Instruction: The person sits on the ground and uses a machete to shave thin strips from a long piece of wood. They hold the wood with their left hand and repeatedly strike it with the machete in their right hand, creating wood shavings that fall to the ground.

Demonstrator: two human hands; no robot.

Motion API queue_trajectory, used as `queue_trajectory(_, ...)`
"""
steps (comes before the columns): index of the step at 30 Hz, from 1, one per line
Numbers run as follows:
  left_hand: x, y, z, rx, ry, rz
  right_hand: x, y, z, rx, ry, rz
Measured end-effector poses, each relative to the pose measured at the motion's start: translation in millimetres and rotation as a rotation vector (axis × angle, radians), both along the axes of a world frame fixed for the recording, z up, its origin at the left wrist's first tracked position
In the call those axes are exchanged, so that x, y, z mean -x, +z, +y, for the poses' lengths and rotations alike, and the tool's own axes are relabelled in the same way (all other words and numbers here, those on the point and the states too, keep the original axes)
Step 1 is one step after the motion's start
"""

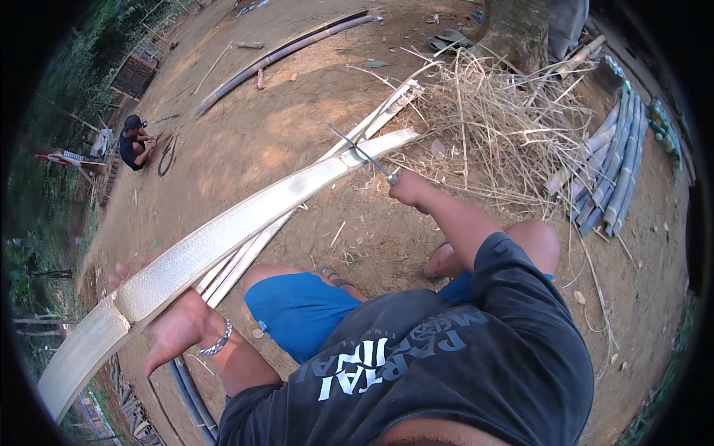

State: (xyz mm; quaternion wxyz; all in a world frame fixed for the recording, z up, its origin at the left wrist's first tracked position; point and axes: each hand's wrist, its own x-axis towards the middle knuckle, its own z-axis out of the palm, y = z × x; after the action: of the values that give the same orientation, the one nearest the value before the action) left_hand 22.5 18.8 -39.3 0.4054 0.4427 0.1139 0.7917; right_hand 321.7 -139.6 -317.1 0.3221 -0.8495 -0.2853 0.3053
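Observation:
A long, pale piece of split bamboo slants across from the lower left to the upper middle, its hollow inner face up. Beneath it lies my left hand, bearing it on the palm; the fingertips show past its far edge and the thumb sticks out on the near side. My right hand is closed round the handle of a knife. The knife's narrow blade crosses the bamboo close to a node near its far end. Under this piece are narrower split bamboo strips.
A heap of dry shavings lies before a tree trunk. Bundled bamboo poles rest at the right. A long bamboo pole lies farther off. At the far left another person squats beside a dark coil.

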Motion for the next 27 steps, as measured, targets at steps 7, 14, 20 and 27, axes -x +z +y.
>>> queue_trajectory(7,-8,-120,36,0.067,-0.212,0.071,24,-13,0,0.038,0.038,-0.113)
queue_trajectory(14,19,40,39,-0.179,-0.561,0.020,99,51,-9,-0.245,-0.048,-0.032)
queue_trajectory(20,2,74,52,-0.293,-0.958,0.127,137,94,-3,-0.308,-0.019,-0.032)
queue_trajectory(27,-19,74,7,-0.380,-0.929,0.133,99,99,-9,-0.337,0.063,-0.182)
